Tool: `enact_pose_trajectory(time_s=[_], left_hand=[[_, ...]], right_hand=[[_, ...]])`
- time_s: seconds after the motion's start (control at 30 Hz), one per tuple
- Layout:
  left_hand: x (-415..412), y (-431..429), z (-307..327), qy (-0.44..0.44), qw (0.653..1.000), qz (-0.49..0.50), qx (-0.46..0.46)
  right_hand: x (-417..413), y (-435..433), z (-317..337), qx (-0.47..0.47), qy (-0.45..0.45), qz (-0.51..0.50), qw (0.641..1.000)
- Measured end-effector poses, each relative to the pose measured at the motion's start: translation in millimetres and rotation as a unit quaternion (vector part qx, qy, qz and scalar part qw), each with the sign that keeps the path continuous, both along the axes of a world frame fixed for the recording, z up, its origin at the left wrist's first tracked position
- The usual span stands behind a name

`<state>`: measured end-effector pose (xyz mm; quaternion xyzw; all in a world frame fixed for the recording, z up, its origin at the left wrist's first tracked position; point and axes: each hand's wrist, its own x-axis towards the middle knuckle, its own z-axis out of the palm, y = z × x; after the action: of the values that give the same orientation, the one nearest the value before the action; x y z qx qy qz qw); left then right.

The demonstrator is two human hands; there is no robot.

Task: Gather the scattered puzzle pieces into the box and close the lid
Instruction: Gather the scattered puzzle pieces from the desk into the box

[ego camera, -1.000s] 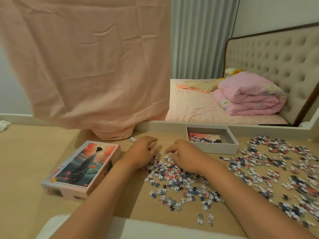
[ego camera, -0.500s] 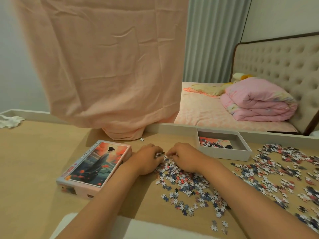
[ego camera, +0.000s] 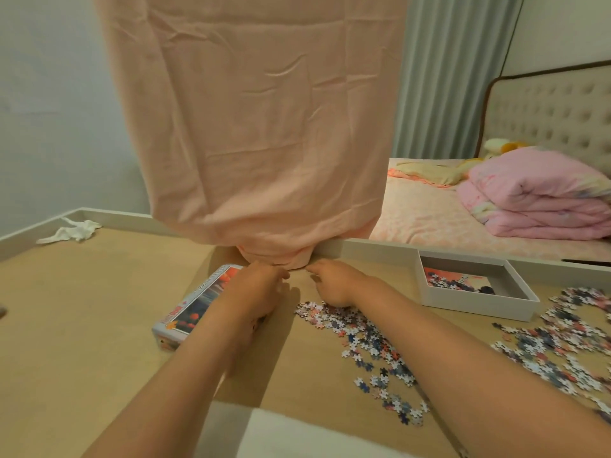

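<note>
Progress is slight, by my reading. The box (ego camera: 476, 307) stands open at the far edge of the counter (ego camera: 82, 325). Only a thin scatter of pieces (ego camera: 444, 281) lies in it, over a printed sheet (ego camera: 463, 276). Most of the puzzle is out on the counter. One pile (ego camera: 360, 328) runs from your right hand (ego camera: 334, 287) back toward you. A wider spread (ego camera: 558, 342) lies to the right, in front of the box, and runs off the frame's edge. The lid (ego camera: 193, 309) lies picture side up to the left of the pile, well apart from the box, so closing is not yet begun. What is left, then, is nearly all the gathering, and after it the lid.

Your left hand (ego camera: 256, 287) hovers over the lid's far end, fingers curled down. Your right hand rests on the far end of the pile, fingers curled toward the left one. Both are blurred and show you only their backs, so I cannot tell whether either grip has pieces in it or is curled on nothing.

Your left forearm covers much of the lid. The hanging pink cloth (ego camera: 264, 127) hides the counter's far edge just behind your hands, and any stray pieces there would be out of sight. How far the right spread goes on cannot be seen. A white rag (ego camera: 71, 231) lies at the far left corner.
</note>
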<state>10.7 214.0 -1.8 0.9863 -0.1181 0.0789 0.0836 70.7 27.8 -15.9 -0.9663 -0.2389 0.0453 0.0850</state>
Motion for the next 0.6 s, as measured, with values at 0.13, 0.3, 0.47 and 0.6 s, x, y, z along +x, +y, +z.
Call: enact_pose_trajectory(time_s=[0.13, 0.3, 0.47, 0.6], left_hand=[[3.7, 3.2, -0.7, -0.037, 0.999, -0.017, -0.007], [-5.7, -22.6, -1.0, -0.023, 0.997, -0.066, -0.042], [-12.9, -43.1, -14.8, 0.090, 0.995, -0.033, 0.020], [-16.5, -51.5, -21.8, 0.092, 0.995, -0.046, -0.004]], right_hand=[[11.3, 10.4, -4.6, -0.027, 0.008, 0.015, 1.000], [11.4, 4.8, -12.4, -0.028, -0.002, 0.030, 0.999], [10.3, -9.3, -8.6, 0.024, -0.008, 0.001, 1.000], [15.4, -4.7, -6.6, -0.026, 0.011, 0.017, 0.999]])
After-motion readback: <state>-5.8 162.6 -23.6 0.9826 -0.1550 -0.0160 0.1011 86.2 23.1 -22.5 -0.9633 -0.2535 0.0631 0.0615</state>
